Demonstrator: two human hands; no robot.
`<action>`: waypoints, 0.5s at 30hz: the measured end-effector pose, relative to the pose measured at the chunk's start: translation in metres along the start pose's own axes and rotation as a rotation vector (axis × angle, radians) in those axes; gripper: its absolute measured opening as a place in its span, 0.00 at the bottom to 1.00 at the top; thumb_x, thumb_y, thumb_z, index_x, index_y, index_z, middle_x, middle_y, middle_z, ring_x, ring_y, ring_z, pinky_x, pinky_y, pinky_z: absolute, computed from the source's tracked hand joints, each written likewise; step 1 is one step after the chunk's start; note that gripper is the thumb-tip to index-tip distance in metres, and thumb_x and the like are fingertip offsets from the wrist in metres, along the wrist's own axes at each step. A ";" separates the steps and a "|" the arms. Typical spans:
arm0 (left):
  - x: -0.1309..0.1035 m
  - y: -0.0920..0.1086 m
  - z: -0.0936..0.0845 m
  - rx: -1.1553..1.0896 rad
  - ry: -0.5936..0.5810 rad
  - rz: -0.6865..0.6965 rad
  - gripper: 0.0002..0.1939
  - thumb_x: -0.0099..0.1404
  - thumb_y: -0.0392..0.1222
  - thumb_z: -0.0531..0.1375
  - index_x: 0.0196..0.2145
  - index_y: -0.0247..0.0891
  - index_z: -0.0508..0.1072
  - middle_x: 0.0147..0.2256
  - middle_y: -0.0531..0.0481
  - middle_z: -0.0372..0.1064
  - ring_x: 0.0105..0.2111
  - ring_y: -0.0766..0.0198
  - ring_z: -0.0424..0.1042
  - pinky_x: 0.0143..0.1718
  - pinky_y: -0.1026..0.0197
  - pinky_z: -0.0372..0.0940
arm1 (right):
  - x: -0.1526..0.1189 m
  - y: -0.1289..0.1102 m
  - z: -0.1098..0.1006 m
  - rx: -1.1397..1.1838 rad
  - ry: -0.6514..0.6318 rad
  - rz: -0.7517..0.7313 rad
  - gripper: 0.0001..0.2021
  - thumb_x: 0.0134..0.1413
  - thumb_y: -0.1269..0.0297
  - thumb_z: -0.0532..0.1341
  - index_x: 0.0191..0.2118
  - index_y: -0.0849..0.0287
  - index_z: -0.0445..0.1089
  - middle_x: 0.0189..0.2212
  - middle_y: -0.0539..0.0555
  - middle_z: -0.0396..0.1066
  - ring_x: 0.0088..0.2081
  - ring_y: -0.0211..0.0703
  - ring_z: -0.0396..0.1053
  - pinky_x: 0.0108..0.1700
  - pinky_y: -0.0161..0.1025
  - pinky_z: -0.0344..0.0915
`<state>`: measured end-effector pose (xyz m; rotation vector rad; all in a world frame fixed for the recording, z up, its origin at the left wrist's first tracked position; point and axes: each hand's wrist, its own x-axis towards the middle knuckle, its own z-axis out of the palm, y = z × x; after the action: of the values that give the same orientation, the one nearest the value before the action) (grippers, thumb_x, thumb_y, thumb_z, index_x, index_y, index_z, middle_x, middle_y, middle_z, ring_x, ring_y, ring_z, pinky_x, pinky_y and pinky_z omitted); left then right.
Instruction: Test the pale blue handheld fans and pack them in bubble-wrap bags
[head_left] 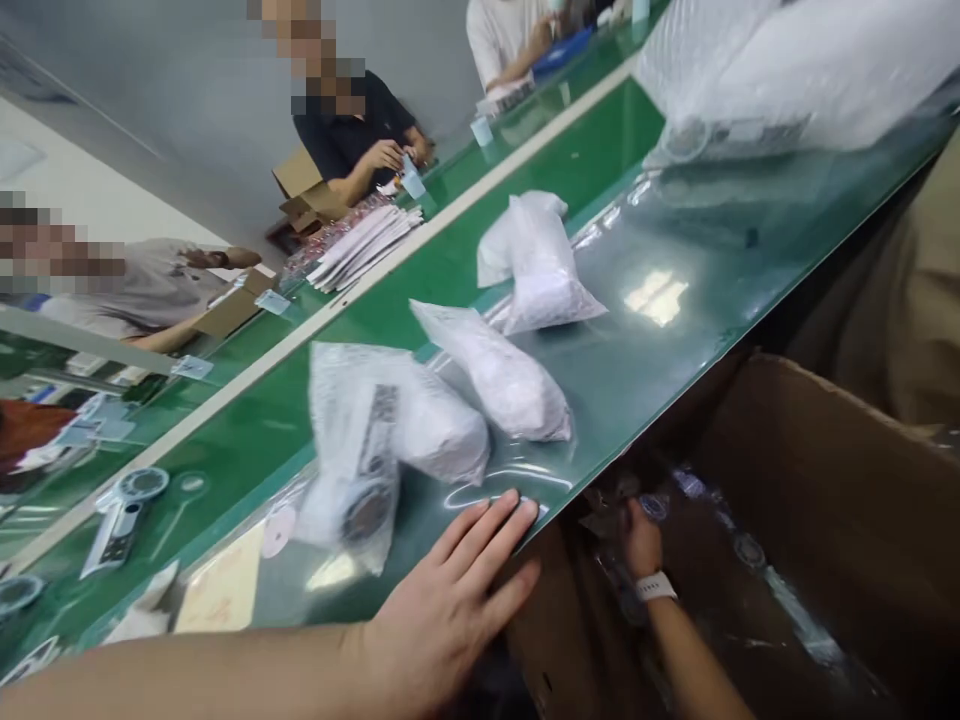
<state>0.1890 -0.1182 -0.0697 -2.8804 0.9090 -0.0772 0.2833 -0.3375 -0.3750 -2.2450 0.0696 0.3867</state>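
Observation:
My left hand (pixel 457 590) lies open with its fingers stretched over the edge of the green worktable (pixel 675 270), beside several white wrapped bundles. The closest is a clear bag with a grey panel showing a round dial (pixel 367 510), and a white bundle (pixel 442 420) adjoins it. Another white bundle (pixel 502 380) rests farther along the surface. Below the edge, my right hand (pixel 643 540), with a white band at the wrist, reaches down into a cardboard box (pixel 840 450). Its fingers are closed at a crinkled clear plastic packet (pixel 604 505); shadow and blur hide the contents.
More white bundles (pixel 544 270) and a large bubble-wrapped pile (pixel 810 70) lie along the table. Beyond a pale rail (pixel 480 200), co-workers sit near stacked papers (pixel 367 245) and open cartons. Panels with round dials (pixel 120 515) lie at the left.

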 end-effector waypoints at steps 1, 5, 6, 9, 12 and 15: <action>0.002 0.000 -0.001 0.013 0.040 -0.003 0.20 0.69 0.46 0.66 0.56 0.40 0.76 0.69 0.33 0.61 0.81 0.49 0.24 0.80 0.50 0.25 | -0.007 -0.008 -0.021 -0.001 0.033 -0.015 0.20 0.68 0.49 0.56 0.37 0.62 0.73 0.25 0.56 0.71 0.25 0.42 0.68 0.30 0.38 0.63; -0.002 0.004 0.007 0.052 0.218 -0.033 0.13 0.73 0.40 0.61 0.53 0.38 0.78 0.70 0.37 0.62 0.76 0.48 0.54 0.77 0.50 0.46 | -0.050 -0.062 -0.133 -0.017 0.177 -0.133 0.25 0.56 0.41 0.54 0.39 0.58 0.77 0.33 0.61 0.78 0.33 0.55 0.77 0.36 0.44 0.65; -0.004 0.005 0.010 0.048 0.232 -0.032 0.12 0.74 0.40 0.60 0.51 0.38 0.78 0.71 0.36 0.62 0.73 0.47 0.61 0.74 0.49 0.53 | -0.062 -0.083 -0.163 -0.032 0.219 -0.162 0.26 0.56 0.39 0.56 0.40 0.57 0.77 0.32 0.60 0.78 0.34 0.54 0.77 0.37 0.43 0.65; -0.006 0.007 0.017 0.009 0.148 -0.020 0.12 0.76 0.41 0.60 0.50 0.35 0.80 0.74 0.34 0.56 0.73 0.43 0.62 0.70 0.46 0.65 | -0.090 -0.166 -0.240 -0.117 0.397 -0.368 0.23 0.55 0.43 0.58 0.41 0.57 0.79 0.32 0.58 0.77 0.30 0.47 0.71 0.35 0.40 0.60; -0.006 0.009 0.013 -0.040 0.030 -0.031 0.16 0.80 0.41 0.55 0.52 0.33 0.81 0.76 0.35 0.50 0.76 0.43 0.55 0.73 0.44 0.62 | -0.085 -0.263 -0.285 -0.293 0.575 -0.417 0.15 0.59 0.59 0.63 0.47 0.59 0.81 0.35 0.59 0.77 0.33 0.44 0.69 0.40 0.40 0.58; -0.007 0.008 0.005 -0.083 -0.001 -0.047 0.19 0.80 0.39 0.52 0.53 0.31 0.81 0.76 0.35 0.50 0.77 0.43 0.54 0.75 0.45 0.60 | -0.043 -0.343 -0.295 -0.475 0.522 -0.318 0.18 0.68 0.63 0.64 0.57 0.66 0.80 0.45 0.67 0.78 0.47 0.45 0.75 0.46 0.45 0.56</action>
<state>0.1795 -0.1202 -0.0762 -2.9783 0.8652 -0.0436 0.3778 -0.3410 0.0695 -2.7131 -0.1186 -0.4023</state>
